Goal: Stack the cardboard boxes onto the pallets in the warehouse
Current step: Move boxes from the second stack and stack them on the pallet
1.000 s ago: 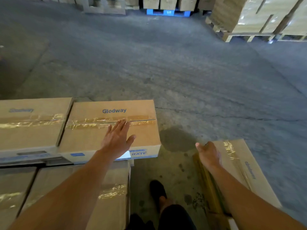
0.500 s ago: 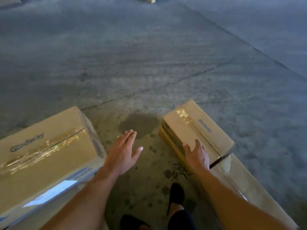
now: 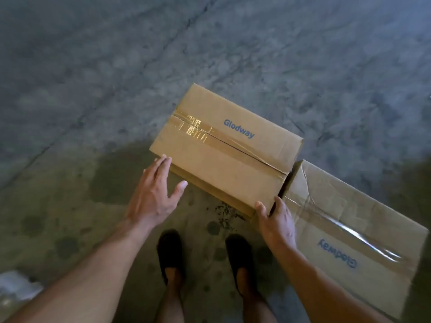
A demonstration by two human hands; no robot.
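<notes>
A taped cardboard box marked Glodway (image 3: 224,148) lies on the concrete floor in front of my feet. My left hand (image 3: 155,194) is spread flat, its fingertips touching the box's near left corner. My right hand (image 3: 276,221) hooks its fingers into the gap at the box's near right corner, thumb on the front face. A second Glodway box (image 3: 349,231) lies just right of it, its print upside down to me. No pallet is in view.
My two dark shoes (image 3: 170,252) stand on a stained patch of floor close to the boxes. A crack (image 3: 98,106) runs diagonally across the concrete. A pale blurred object (image 3: 16,285) shows at the lower left edge.
My view has swung right and down, away from the stacked boxes on the left. Both hands have come onto the nearer floor box, the right hand shifting to its corner.
</notes>
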